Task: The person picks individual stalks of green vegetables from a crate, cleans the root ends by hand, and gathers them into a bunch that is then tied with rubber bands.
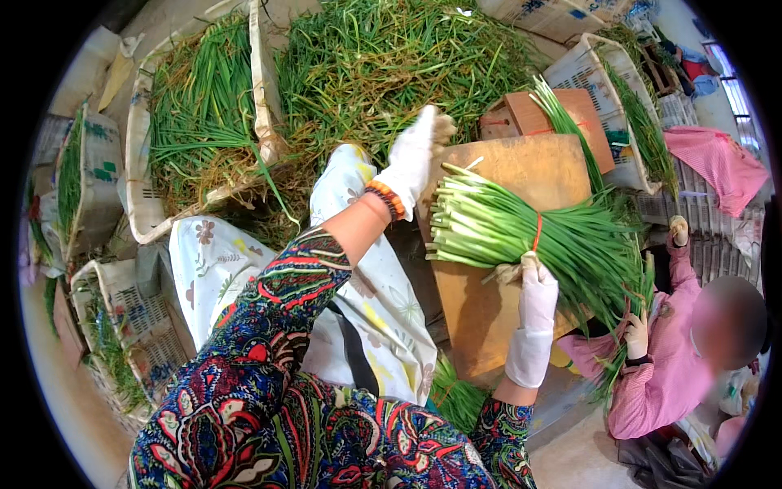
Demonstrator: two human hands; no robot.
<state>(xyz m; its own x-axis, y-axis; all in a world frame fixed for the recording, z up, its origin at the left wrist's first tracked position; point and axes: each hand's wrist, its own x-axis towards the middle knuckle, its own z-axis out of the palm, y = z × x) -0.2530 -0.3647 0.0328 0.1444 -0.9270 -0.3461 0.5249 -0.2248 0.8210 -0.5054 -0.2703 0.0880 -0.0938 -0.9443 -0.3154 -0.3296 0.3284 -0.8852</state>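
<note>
A thick bundle of garlic chives (489, 220) lies across a wooden board (538, 159), pale cut stems to the left and green leaves to the right. A red tie (538, 231) circles it. My right hand (529, 285), in a white glove, grips the bundle's near side by the tie, with some fingers partly hidden under the stems. To the left of the stem ends, my left hand (417, 155) is raised, gloved and soiled at the fingertips. Its fingers stretch away from me, and nothing shows in them.
Loose chives (391, 65) are heaped beyond my knees. A white crate (140, 183) of chives stands at the left, another crate (586, 77) at the far right. A wooden block (509, 110) sits behind the board. At the right, a co-worker in pink (664, 359) handles chives.
</note>
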